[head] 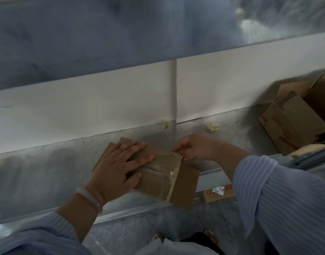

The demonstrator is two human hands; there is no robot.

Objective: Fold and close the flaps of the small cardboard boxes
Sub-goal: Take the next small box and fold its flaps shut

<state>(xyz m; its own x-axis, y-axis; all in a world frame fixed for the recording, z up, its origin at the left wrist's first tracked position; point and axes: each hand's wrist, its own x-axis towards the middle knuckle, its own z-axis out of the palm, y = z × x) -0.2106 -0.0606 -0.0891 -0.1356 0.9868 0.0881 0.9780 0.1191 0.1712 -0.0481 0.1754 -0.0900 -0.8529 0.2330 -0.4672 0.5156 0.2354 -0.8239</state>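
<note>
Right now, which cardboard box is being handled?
The small taped box at centre: left hand presses it, right hand pinches its edge. The big printed box sits untouched, right.

Small box (158,173) on bench (47,172), at front edge. Left hand (117,162) flat on box's left half; right hand (194,148) pinches its far right corner. Bigger carton (294,122) far right. Scrap (212,127) behind box, near wall (84,107).
</note>
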